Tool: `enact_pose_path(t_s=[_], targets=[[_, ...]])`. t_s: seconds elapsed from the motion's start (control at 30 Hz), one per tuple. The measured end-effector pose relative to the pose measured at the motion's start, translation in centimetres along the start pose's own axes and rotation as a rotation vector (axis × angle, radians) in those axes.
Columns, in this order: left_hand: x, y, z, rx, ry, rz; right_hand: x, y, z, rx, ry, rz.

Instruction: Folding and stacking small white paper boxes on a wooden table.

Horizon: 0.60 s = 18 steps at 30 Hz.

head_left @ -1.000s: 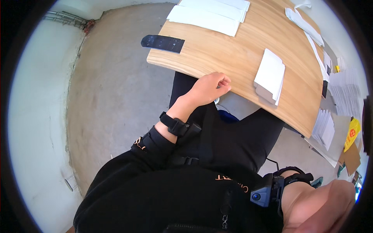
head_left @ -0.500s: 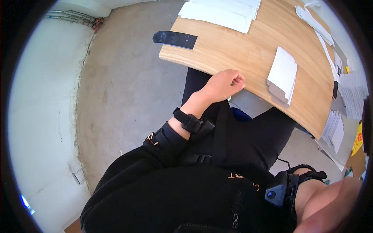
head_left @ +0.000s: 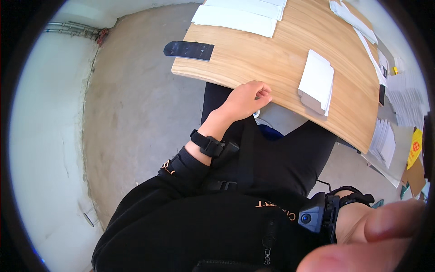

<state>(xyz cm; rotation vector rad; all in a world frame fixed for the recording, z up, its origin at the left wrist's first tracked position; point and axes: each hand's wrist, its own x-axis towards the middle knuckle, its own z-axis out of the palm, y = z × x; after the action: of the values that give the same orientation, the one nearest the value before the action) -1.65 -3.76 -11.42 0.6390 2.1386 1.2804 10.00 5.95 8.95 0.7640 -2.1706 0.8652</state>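
My left hand [head_left: 247,100] rests at the near edge of a wooden table [head_left: 272,54], fingers curled in with nothing visible in them. A black band [head_left: 209,145] sits on that wrist. My right hand [head_left: 385,235] is very close to the camera at the lower right, blurred, with a black wrist device [head_left: 317,215] beside it; its grip cannot be made out. A stack of white folded cards [head_left: 317,81] lies on the table to the right of my left hand, not touched. My black-clothed torso and legs fill the middle.
White sheets [head_left: 235,18] lie at the table's far side. A flat black strip [head_left: 189,50] sits at its left corner. More white stacks [head_left: 384,140] and a yellow item [head_left: 414,147] lie on the floor at right. Pipes [head_left: 72,29] run along the wall over the concrete floor [head_left: 136,113].
The view has swung slightly, so the table sits differently in frame. My left hand stays at the table edge. My right hand's fingers now loom larger at the lower right.
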Motion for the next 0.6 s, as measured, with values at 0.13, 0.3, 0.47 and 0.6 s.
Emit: enact_pose_path(t_s=[0.13,0.3,0.47,0.6], targets=[[0.9,0.3,0.4,0.001,-0.026,0.042,-0.3,0.0,-1.1,-0.064,-0.018,0.014],[0.4,-0.5,-0.1,0.011,-0.029,-0.043,-0.4,3.4,-3.5,0.151,-0.383,0.252],[2.5,0.4,1.6,-0.114,-0.105,-0.067,-12.7,15.4,0.1,0.003,-0.014,1.041],[5.4,-0.3,4.9,-0.216,-0.085,-0.008,-20.9,21.4,1.2,-0.38,0.135,1.271]])
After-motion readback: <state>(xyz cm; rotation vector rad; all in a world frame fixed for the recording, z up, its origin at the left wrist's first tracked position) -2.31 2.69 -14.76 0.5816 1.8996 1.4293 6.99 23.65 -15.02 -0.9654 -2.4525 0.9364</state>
